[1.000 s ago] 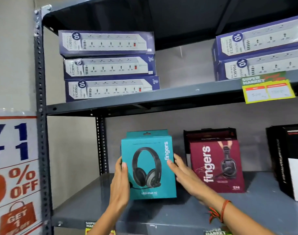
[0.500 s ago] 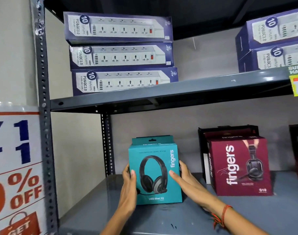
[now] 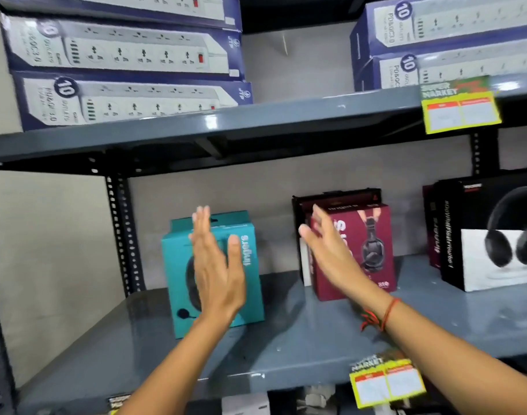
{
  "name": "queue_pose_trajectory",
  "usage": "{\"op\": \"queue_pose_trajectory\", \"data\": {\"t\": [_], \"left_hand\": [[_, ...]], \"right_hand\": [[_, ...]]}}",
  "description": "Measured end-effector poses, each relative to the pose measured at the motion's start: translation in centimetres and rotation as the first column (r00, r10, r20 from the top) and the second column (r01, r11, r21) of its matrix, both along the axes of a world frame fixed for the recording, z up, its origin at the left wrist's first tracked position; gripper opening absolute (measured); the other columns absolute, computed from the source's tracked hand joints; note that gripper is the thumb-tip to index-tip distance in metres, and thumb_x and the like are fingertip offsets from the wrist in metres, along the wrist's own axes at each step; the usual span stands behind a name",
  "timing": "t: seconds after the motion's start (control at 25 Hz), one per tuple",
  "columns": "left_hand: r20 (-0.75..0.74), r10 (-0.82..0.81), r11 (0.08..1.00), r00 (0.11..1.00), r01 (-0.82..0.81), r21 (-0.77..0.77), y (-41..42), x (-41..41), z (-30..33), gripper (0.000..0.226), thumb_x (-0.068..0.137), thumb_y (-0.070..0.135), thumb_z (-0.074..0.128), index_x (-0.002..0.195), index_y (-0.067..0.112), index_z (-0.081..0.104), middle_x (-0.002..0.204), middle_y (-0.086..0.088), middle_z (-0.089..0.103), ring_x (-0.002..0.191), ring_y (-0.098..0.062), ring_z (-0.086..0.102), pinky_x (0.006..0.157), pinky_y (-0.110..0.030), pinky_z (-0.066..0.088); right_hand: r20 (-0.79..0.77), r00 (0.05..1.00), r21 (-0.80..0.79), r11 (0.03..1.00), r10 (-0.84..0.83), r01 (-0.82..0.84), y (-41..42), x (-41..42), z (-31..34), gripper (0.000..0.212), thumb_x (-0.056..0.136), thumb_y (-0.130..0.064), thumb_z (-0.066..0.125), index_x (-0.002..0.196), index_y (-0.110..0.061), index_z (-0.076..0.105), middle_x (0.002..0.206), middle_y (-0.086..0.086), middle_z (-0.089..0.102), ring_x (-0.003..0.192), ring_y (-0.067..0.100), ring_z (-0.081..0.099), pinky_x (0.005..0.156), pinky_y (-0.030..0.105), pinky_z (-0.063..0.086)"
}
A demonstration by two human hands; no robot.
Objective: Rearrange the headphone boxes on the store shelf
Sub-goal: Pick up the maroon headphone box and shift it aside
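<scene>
The teal headphone box (image 3: 178, 265) stood upright on the grey lower shelf (image 3: 286, 339), left of the frame's centre, its front carrying a picture of a headset and the word "fingers" running up its right edge. In front of it the left hand (image 3: 217, 271) was raised flat, fingers straight and together, thumb spread, gripping nothing; whether the palm touched the box front could not be told through the blur. The right hand (image 3: 328, 253), equally flat and empty, reached up toward the left edge of the maroon headphone box (image 3: 373, 250), which stood just right of centre with a dark box (image 3: 337, 197) directly behind it. A red thread bracelet (image 3: 382, 316) circled the right wrist. A clear gap of bare shelf separated the teal and maroon boxes. At the right edge of the frame stood a black-and-white headphone box (image 3: 496, 235), with another dark box tucked against its left side. On the upper shelf (image 3: 256, 121), stacks of blue power strip boxes (image 3: 121, 97) filled the upper left, and more sat in the upper right. A yellow price tag (image 3: 460, 109) hung from the upper shelf's edge at right, and another yellow tag (image 3: 385, 381) was fixed to the lower shelf's front lip.
</scene>
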State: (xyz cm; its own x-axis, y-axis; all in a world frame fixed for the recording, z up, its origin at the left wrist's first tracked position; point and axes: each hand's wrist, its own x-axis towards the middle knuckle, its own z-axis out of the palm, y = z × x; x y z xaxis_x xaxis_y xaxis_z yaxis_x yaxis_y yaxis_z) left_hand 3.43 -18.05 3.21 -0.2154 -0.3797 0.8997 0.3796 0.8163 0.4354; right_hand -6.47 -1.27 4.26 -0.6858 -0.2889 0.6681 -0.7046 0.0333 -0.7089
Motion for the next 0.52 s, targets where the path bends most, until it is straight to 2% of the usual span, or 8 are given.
{"op": "queue_pose_trajectory", "data": {"t": [0.08,0.16,0.2,0.32,0.36,0.4,0.48,0.52], "left_hand": [[0.084,-0.130,0.990,0.988,0.135,-0.052,3.2,-1.9,0.2,0.066,0.100,0.050,0.030,0.159,0.027,0.017,0.165,0.014,0.015,0.158,-0.009,0.012,0.127,-0.023,0.008],[0.270,-0.251,0.967,0.930,0.253,0.027,5.9,-4.1,0.0,0.067,0.101,0.057,0.030,0.161,0.030,0.021,0.170,0.011,0.020,0.158,-0.011,0.018,0.126,-0.029,0.013],[0.373,-0.312,0.950,0.874,0.294,0.105,7.0,-5.3,-0.4,0.065,0.103,0.057,0.029,0.162,0.028,0.022,0.171,0.007,0.022,0.157,-0.012,0.020,0.125,-0.030,0.014],[0.494,-0.463,0.880,0.736,0.316,0.353,9.9,-8.7,-1.3,0.066,0.106,0.054,0.022,0.164,0.025,0.013,0.173,0.006,0.015,0.158,-0.011,0.015,0.124,-0.030,0.009],[0.497,-0.496,0.854,0.711,0.299,0.425,10.6,-9.7,-1.4,0.067,0.105,0.057,0.019,0.164,0.027,0.013,0.173,0.007,0.016,0.158,-0.010,0.017,0.126,-0.033,0.010],[0.492,-0.535,0.823,0.686,0.293,0.487,11.0,-10.5,-1.5,0.067,0.103,0.060,0.016,0.163,0.030,0.019,0.169,0.009,0.028,0.153,-0.008,0.028,0.126,-0.034,0.014],[0.442,-0.629,0.741,0.640,0.319,0.591,11.7,-11.4,-1.8,0.056,0.103,0.061,0.012,0.145,0.036,0.040,0.131,0.020,0.058,0.114,0.009,0.056,0.112,-0.028,0.028],[0.420,-0.651,0.712,0.632,0.316,0.626,12.2,-11.8,-1.8,0.054,0.102,0.061,0.012,0.141,0.039,0.043,0.116,0.023,0.060,0.096,0.015,0.055,0.105,-0.026,0.032]], "right_hand": [[-0.020,0.993,-0.107,0.988,-0.114,0.111,3.3,-1.2,0.8,0.070,0.100,-0.045,0.051,0.160,-0.023,0.022,0.167,0.002,0.028,0.151,0.015,0.030,0.125,0.043,0.025],[0.021,0.975,-0.166,0.961,-0.221,0.222,6.7,-2.8,0.5,0.068,0.102,-0.040,0.052,0.160,-0.021,0.022,0.166,0.003,0.028,0.147,0.012,0.033,0.120,0.030,0.025],[0.059,0.965,-0.182,0.947,-0.257,0.263,8.3,-3.8,0.1,0.069,0.102,-0.040,0.051,0.161,-0.020,0.020,0.167,0.005,0.026,0.149,0.015,0.031,0.118,0.029,0.024],[0.237,0.931,-0.144,0.937,-0.279,0.318,12.2,-8.6,-1.5,0.077,0.102,-0.047,0.048,0.162,-0.019,0.010,0.171,0.006,0.015,0.157,0.023,0.016,0.125,0.041,0.016],[0.292,0.920,-0.090,0.951,-0.260,0.297,13.1,-10.2,-2.1,0.078,0.101,-0.053,0.046,0.163,-0.020,0.010,0.172,0.005,0.014,0.158,0.024,0.013,0.126,0.044,0.014],[0.347,0.912,-0.043,0.968,-0.219,0.249,13.6,-11.4,-2.7,0.083,0.097,-0.063,0.044,0.163,-0.023,0.012,0.171,0.002,0.016,0.158,0.023,0.012,0.127,0.046,0.012],[0.423,0.904,-0.007,0.998,-0.060,0.070,14.2,-13.6,-4.1,0.110,0.072,-0.093,0.043,0.161,-0.032,0.020,0.169,-0.009,0.023,0.157,0.017,0.017,0.128,0.049,0.013],[0.432,0.902,0.012,1.000,-0.003,-0.002,14.4,-14.3,-4.6,0.123,0.059,-0.101,0.043,0.160,-0.035,0.023,0.168,-0.013,0.025,0.156,0.014,0.021,0.128,0.049,0.015]]}}
